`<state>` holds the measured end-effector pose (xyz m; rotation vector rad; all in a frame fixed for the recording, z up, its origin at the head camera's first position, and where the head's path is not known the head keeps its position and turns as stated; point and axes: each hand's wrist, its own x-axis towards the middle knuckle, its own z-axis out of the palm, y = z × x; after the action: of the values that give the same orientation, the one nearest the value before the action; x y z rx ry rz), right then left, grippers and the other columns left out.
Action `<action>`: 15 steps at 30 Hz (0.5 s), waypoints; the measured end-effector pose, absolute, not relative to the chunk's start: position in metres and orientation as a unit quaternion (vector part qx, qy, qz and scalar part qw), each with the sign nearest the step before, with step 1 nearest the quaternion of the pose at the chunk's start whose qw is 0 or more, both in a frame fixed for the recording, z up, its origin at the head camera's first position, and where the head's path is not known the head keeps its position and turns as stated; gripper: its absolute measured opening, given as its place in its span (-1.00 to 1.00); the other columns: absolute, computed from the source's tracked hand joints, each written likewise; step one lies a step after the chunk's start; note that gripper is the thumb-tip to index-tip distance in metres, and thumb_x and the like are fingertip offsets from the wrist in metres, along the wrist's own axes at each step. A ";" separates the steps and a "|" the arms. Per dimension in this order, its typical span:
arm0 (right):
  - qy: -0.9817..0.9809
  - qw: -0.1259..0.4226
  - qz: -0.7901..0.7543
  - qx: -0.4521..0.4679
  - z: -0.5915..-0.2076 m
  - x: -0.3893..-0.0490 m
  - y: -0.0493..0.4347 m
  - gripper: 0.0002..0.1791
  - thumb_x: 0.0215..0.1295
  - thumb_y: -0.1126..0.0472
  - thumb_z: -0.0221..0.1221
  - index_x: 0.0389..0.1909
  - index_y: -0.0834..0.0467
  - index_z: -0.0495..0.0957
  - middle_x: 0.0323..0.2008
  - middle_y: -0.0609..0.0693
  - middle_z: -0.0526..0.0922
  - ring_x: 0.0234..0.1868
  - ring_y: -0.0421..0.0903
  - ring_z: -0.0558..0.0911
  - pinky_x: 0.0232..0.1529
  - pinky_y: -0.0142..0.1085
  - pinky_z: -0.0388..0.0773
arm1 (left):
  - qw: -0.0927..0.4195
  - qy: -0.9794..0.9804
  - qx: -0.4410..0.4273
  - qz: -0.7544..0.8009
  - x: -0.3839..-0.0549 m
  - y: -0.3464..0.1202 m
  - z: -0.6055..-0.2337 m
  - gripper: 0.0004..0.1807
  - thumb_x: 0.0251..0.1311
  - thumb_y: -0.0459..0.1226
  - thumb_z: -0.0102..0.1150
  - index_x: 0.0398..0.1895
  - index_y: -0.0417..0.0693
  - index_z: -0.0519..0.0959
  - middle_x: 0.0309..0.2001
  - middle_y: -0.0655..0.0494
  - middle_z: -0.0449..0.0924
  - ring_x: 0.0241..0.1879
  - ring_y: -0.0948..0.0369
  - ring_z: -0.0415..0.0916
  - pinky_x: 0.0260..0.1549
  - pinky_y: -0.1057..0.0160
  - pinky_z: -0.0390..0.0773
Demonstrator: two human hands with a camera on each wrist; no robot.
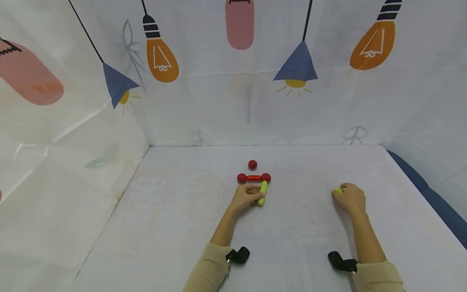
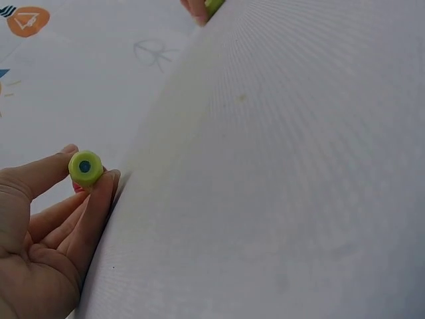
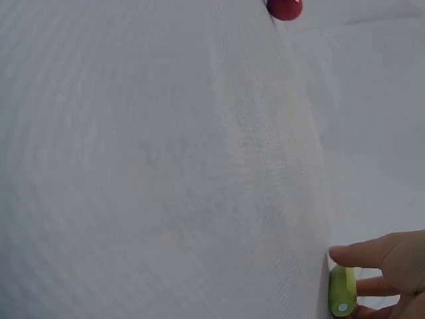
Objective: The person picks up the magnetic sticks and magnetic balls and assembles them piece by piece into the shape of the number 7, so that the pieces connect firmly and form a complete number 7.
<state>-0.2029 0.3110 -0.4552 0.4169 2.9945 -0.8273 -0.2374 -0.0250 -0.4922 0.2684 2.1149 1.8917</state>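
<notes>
My left hand point(image 1: 246, 196) pinches a yellow-green rod point(image 1: 263, 193) between thumb and fingers. In the left wrist view the end of this rod point(image 2: 85, 168) faces the camera, with a dark blue dot at its centre. Its far end is right at a red ball point(image 1: 266, 177); whether they touch I cannot tell. A red rod point(image 1: 253, 178) lies between that ball and another red ball point(image 1: 241, 178). A loose red ball point(image 1: 252, 164) sits just behind them. To the right, my right hand point(image 1: 351, 198) grips another yellow-green rod point(image 3: 342, 290) at the tabletop, mostly covered in the head view.
A white table point(image 1: 175, 227) carries everything. White sheeting printed with lamps and bulbs point(image 1: 163, 61) hangs behind it and at the left. Something dark blue point(image 1: 419, 178) lies along the right edge. Black devices point(image 1: 238, 256) are fixed near both cuffs.
</notes>
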 end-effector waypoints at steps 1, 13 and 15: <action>0.955 0.009 -0.261 0.139 -0.454 -0.202 0.311 -0.45 0.23 0.16 0.07 -0.01 0.61 0.34 -0.04 0.55 0.44 -0.09 0.44 0.47 -0.16 0.14 0.45 | 0.144 0.735 0.094 0.656 -0.238 -0.025 -0.492 -0.63 0.12 -0.38 0.26 -0.04 -0.46 0.52 -0.26 -0.28 0.65 -0.47 0.27 0.59 -0.44 0.24 0.63; 0.926 0.075 -0.349 0.122 -0.445 -0.195 0.315 -0.43 0.21 0.11 0.10 -0.01 0.57 0.38 -0.07 0.50 0.48 -0.13 0.29 0.51 -0.23 -0.08 0.49 | 0.139 0.739 0.085 0.654 -0.234 -0.024 -0.488 -0.65 0.09 -0.37 0.29 -0.09 -0.43 0.56 -0.28 -0.23 0.66 -0.49 0.28 0.58 -0.44 0.26 0.62; 0.902 0.093 -0.405 0.118 -0.447 -0.194 0.315 -0.38 0.25 0.08 0.10 0.06 0.58 0.33 -0.02 0.50 0.45 -0.20 0.10 0.58 -0.26 -0.24 0.52 | 0.141 0.739 0.088 0.653 -0.230 -0.026 -0.480 -0.65 0.09 -0.39 0.27 -0.08 -0.46 0.54 -0.29 -0.25 0.66 -0.49 0.27 0.58 -0.44 0.25 0.62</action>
<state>-0.1945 0.3155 -0.4468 0.3506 2.6773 -1.2008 -0.2303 -0.0256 -0.4796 0.2552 2.1332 1.8857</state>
